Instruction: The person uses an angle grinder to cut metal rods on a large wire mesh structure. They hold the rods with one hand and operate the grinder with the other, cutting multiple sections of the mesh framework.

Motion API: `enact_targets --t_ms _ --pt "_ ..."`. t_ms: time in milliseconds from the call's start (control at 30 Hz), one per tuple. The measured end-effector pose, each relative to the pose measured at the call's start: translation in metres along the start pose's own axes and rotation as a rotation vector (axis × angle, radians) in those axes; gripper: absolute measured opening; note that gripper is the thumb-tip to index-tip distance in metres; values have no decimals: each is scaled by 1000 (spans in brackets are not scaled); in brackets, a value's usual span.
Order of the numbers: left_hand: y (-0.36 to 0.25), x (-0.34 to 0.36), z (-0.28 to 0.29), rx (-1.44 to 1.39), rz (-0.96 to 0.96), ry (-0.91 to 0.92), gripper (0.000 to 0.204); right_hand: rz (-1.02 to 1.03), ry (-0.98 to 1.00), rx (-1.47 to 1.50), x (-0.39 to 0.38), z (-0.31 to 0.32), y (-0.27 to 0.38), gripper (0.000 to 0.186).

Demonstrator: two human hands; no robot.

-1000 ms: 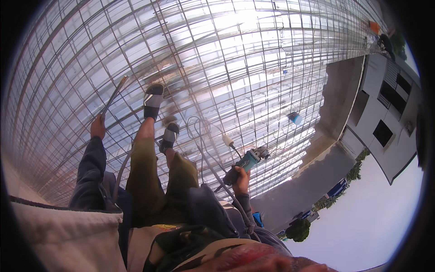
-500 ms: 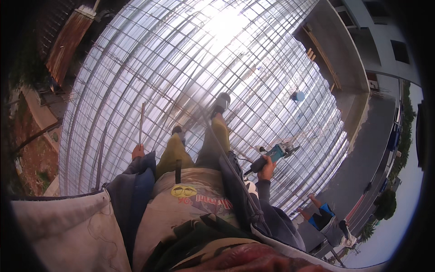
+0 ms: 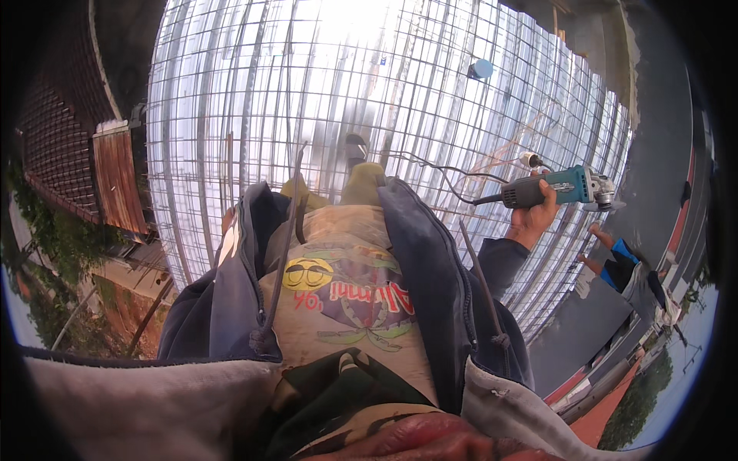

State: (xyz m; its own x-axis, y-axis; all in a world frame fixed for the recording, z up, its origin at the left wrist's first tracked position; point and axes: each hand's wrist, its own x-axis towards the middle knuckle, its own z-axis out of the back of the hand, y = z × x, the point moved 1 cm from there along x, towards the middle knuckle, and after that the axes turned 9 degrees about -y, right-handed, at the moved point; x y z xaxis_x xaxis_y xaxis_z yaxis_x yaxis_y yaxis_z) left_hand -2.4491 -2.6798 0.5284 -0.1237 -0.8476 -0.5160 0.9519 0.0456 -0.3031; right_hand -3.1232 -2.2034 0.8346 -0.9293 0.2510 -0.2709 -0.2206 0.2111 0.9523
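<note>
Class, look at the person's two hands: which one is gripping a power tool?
The right hand, raised at the picture's right, grips the teal-and-grey angle grinder; the left hand is mostly hidden behind the dark jacket.

Steel rebar mesh (image 3: 254, 92) spread over bright corrugated decking (image 3: 492, 123), blue round object (image 3: 480, 69) lay on the mesh, brown tiled roof (image 3: 119, 180) at left, another person (image 3: 626, 269) crouched at right.
</note>
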Motion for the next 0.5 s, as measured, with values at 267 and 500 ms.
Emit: enact_targets --t_ms 267,500 --pt "-177 48 -46 21 -131 -57 51 11 311 113 65 -131 101 59" --pt "-234 101 -96 -117 -56 -255 55 11 364 -10 143 -301 30 52"
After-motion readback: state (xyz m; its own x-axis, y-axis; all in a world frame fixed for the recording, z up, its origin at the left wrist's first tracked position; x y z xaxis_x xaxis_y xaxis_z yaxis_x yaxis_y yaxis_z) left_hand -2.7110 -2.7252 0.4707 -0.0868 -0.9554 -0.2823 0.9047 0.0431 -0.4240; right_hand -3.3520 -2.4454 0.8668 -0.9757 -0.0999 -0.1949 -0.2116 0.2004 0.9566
